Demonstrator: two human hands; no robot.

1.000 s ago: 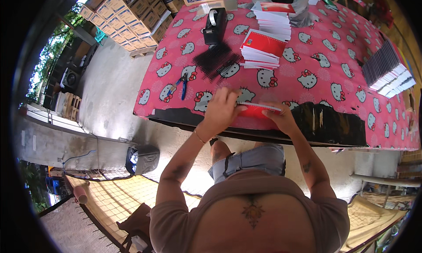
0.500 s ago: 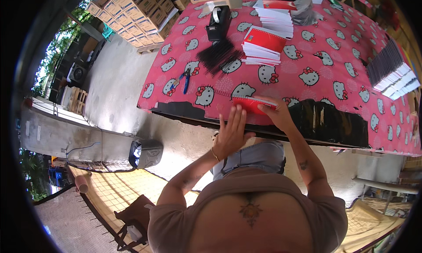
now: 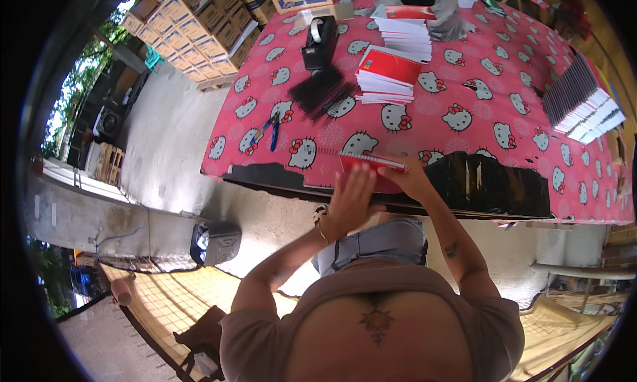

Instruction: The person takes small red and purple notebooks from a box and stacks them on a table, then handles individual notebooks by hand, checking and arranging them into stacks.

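A small red-covered notebook (image 3: 363, 163) is at the table's front edge, its punched spine edge facing away from me. From the left end of that edge a thin spiral coil (image 3: 328, 151) sticks out over the cloth. My left hand (image 3: 352, 199) lies with fingers stretched out against the red cover, gripping nothing. At the other end, my right hand (image 3: 408, 179) is closed on the notebook, thumb on the cover. Blue-handled pliers (image 3: 273, 133) rest to the left. Beyond the notebook lies a pile of black spiral coils (image 3: 321, 92).
Red-covered paper stacks (image 3: 391, 67) stand behind the notebook, beside a black tape dispenser (image 3: 320, 47). A tall stack of bound notebooks (image 3: 584, 103) is at the right. The pink patterned tablecloth (image 3: 441, 133) is torn along the black front edge. Cartons (image 3: 192, 33) are piled far left.
My left hand's fingers have moved further onto the red cover, and the notebook appears tilted more steeply. My right hand keeps its hold. The whole view has shifted slightly.
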